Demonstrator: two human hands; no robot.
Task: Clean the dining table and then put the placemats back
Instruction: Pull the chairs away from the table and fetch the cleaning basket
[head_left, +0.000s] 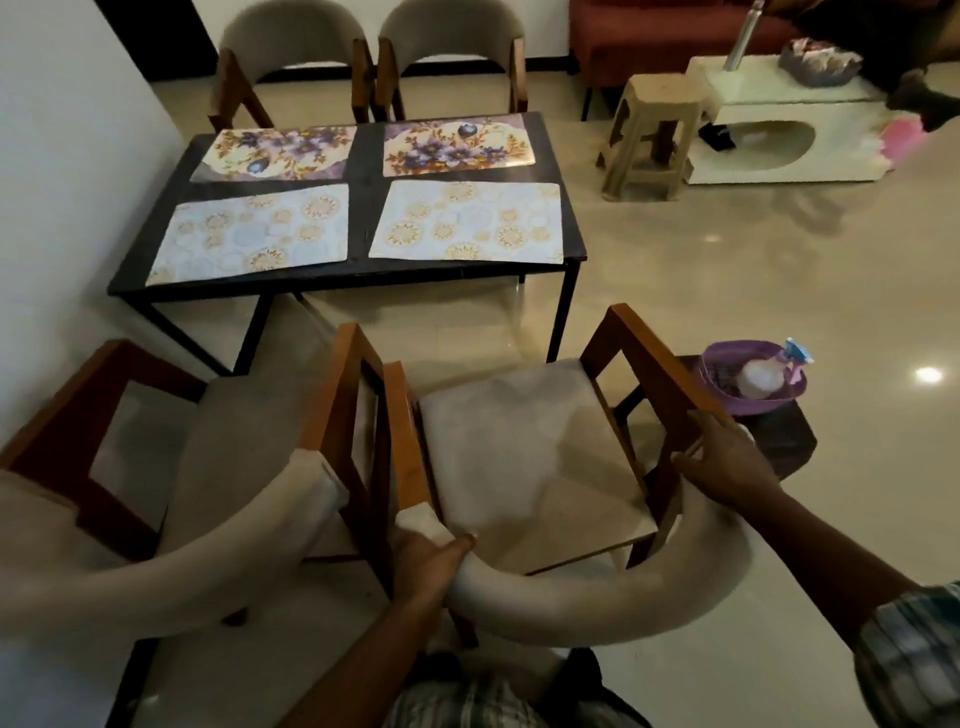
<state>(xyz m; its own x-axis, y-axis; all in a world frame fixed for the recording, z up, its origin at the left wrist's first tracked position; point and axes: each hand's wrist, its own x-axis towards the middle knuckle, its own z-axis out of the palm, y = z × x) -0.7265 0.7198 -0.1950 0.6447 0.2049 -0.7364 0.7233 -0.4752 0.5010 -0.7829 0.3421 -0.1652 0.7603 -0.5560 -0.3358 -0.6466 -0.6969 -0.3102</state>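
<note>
Dark dining table (363, 156) stands against the white wall, black legs, top mostly covered. Four placemats lie flat in a two-by-two grid: far pair purple-floral (275, 153) (460, 144), near pair pale with gold circle motifs (249, 236) (467, 221). Near left mat slightly skewed, corner at the table edge. Person stands behind a chair (524, 457) pulled back from the table. Left hand (428, 564) closed on the curved padded backrest; right hand (724, 462) closed on the wooden arm frame.
</note>
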